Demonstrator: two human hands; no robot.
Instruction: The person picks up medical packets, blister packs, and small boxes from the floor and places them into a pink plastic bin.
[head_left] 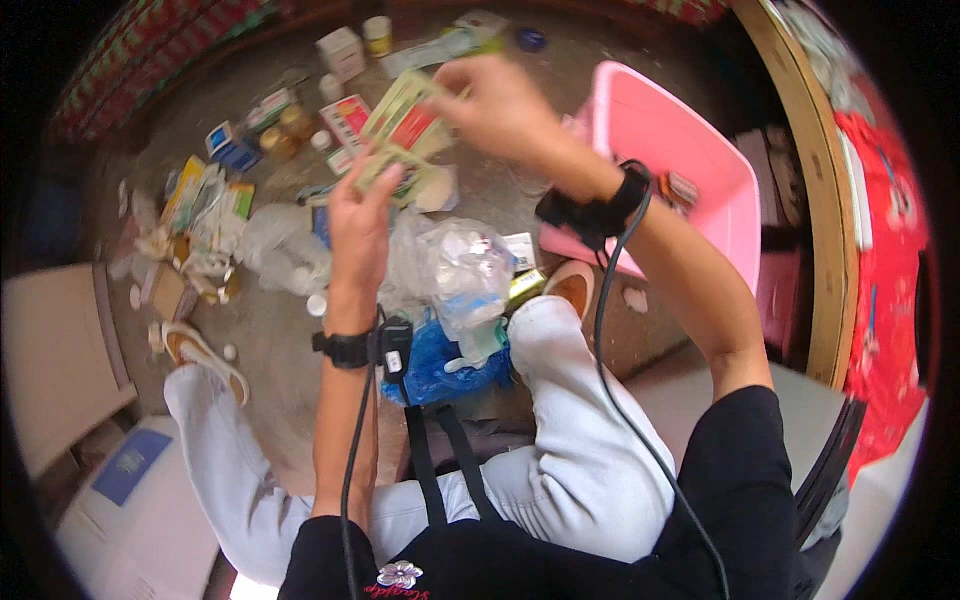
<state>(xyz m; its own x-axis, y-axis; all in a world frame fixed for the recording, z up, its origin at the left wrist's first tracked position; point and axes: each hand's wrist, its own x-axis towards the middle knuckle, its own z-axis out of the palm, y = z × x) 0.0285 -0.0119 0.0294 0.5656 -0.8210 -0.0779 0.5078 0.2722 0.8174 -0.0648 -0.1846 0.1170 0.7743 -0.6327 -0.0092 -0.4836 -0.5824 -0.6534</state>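
Above the cluttered floor my two hands are at a pale green-yellow flat carton (pixel 402 108) with a red patch, which looks opened out. My left hand (pixel 362 205) grips its lower end between thumb and fingers. My right hand (pixel 497 105), smeared by motion, has its fingers closed at the upper right edge. A red and white box (pixel 347 118) lies just left of the carton. Below my hands is a clear plastic bag (pixel 462 265) with pale contents, over a blue plastic bag (pixel 440 375). A black strap with a cable is on each wrist.
A pink tub (pixel 690 120) with a few small packs inside stands to the right. Bottles (pixel 295 122), a white box (pixel 342 52) and several packets lie at the far left. A crumpled clear bag (pixel 280 245) is nearer. A wooden edge (pixel 840 250) runs along the right.
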